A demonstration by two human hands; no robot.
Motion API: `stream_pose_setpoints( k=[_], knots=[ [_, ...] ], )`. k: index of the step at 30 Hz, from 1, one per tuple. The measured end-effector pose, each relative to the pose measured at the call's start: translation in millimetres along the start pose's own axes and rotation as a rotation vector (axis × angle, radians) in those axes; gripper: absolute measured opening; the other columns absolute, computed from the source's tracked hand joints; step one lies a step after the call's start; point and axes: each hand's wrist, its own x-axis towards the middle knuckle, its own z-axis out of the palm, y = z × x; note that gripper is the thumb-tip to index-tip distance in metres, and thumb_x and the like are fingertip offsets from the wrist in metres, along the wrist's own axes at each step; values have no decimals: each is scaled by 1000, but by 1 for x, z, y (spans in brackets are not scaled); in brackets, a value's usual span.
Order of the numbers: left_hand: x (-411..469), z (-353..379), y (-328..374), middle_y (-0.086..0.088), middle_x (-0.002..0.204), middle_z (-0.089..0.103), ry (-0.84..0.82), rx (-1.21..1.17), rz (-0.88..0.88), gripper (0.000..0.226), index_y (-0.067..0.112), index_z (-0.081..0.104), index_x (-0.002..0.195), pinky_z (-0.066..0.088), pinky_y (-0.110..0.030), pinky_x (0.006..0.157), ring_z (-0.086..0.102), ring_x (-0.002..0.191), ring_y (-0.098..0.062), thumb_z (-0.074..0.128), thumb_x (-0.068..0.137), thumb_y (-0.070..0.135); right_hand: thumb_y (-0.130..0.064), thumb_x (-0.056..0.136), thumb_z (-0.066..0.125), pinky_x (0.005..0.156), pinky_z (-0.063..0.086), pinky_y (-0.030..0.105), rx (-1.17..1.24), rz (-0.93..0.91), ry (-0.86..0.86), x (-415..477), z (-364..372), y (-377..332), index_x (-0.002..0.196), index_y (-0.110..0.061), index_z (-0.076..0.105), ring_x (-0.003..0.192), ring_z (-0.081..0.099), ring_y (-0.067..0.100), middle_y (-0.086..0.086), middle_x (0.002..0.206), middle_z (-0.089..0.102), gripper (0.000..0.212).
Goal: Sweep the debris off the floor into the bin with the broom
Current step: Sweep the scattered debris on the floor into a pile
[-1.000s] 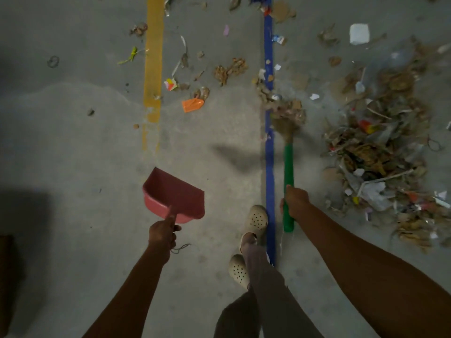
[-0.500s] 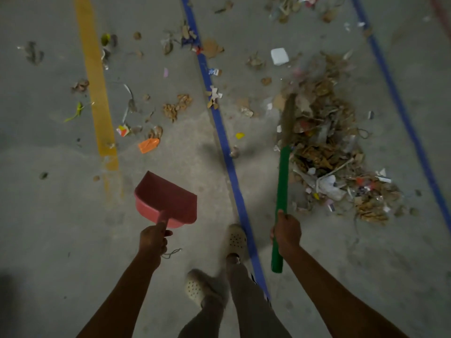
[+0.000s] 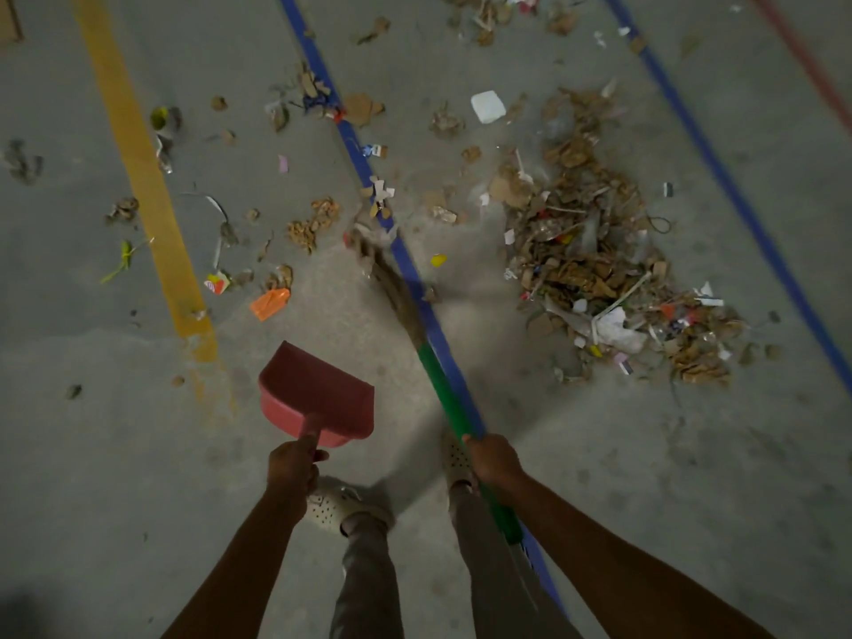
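My right hand (image 3: 493, 461) grips the green handle of the broom (image 3: 442, 389). Its brown bristles (image 3: 387, 274) lie blurred across the blue floor line, left of the big debris pile (image 3: 594, 269). My left hand (image 3: 292, 468) holds the handle of a red dustpan (image 3: 318, 396) above the floor, its mouth pointing away from me. Loose scraps are scattered on the left: an orange piece (image 3: 269, 303), brown clumps (image 3: 313, 223) and a yellow bit (image 3: 438, 259). No bin is in view.
A yellow stripe (image 3: 143, 177) and two blue lines (image 3: 719, 177) run across the grey concrete floor. A white square piece (image 3: 488, 106) lies beyond the pile. More litter sits at the top centre (image 3: 488, 16). My feet in white perforated shoes (image 3: 341, 507) stand between my arms.
The broom head has swung left, from the pile's left edge to across the blue line. The dustpan has stayed in my left hand. The view has shifted as I stepped.
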Motion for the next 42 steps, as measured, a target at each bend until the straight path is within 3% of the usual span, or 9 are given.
stream_pose_setpoints(
  k=[3, 5, 7, 12, 16, 23, 30, 36, 42],
  knots=[
    [8, -13, 3, -16, 83, 62, 3, -1, 8, 43, -1, 59, 86, 27, -20, 36, 34, 46, -12, 63, 95, 41, -38, 96, 56, 79, 59, 44, 105, 142, -5, 24, -1, 2, 102, 4, 62, 87, 70, 36, 18, 93, 68, 43],
    [14, -23, 6, -15, 82, 61, -3, 4, 11, 42, -1, 59, 87, 26, -18, 35, 33, 46, -12, 63, 95, 39, -36, 96, 55, 63, 59, 40, 166, 181, 61, 30, -8, -1, 105, 8, 65, 70, 68, 32, 19, 81, 68, 46],
    [20, -34, 9, -13, 79, 60, -6, -3, 20, 43, -1, 59, 88, 26, -17, 35, 33, 45, -12, 64, 95, 41, -32, 101, 48, 47, 45, 29, 180, 194, 141, 26, -17, -8, 100, 10, 66, 52, 59, 26, 14, 65, 62, 46],
    [28, -59, 17, -18, 83, 59, -9, -22, 33, 34, 0, 57, 84, 24, -16, 33, 32, 41, -11, 59, 98, 31, -45, 101, 41, 56, 52, 32, 297, 125, 338, 12, -29, -20, 95, 6, 69, 67, 66, 34, 22, 83, 70, 58],
    [28, -79, 23, -18, 82, 59, -14, -40, 45, 38, 0, 56, 84, 24, -18, 32, 31, 44, -13, 62, 97, 35, -45, 100, 41, 61, 57, 42, 286, 15, 382, -20, -20, -34, 85, 2, 67, 63, 67, 35, 20, 74, 68, 56],
    [31, -130, 22, -16, 81, 61, 0, -120, 37, 51, -4, 59, 89, 25, -19, 36, 31, 44, -12, 67, 91, 47, -34, 103, 46, 37, 39, 22, 152, -147, 150, -88, 56, -74, 82, -7, 57, 42, 52, 19, 8, 60, 56, 36],
    [39, -215, -5, -15, 81, 60, 86, -248, -15, 49, -1, 59, 87, 25, -19, 38, 31, 44, -12, 69, 89, 47, -39, 100, 53, 41, 39, 22, -3, -241, -111, -130, 154, -106, 77, -15, 54, 43, 51, 15, 3, 58, 54, 33],
    [40, -298, -42, -17, 79, 62, 222, -374, -66, 50, -4, 62, 89, 25, -19, 37, 31, 38, -11, 69, 90, 45, -43, 98, 53, 50, 48, 25, -303, -344, -217, -154, 216, -140, 93, -10, 62, 56, 61, 16, 3, 70, 63, 35],
    [45, -342, -70, -16, 78, 61, 323, -467, -132, 46, -4, 60, 97, 26, -17, 36, 32, 41, -12, 66, 93, 42, -43, 98, 53, 57, 40, 25, -652, -376, -298, -143, 275, -174, 108, -4, 63, 76, 58, 20, 6, 88, 63, 41]
  ],
)
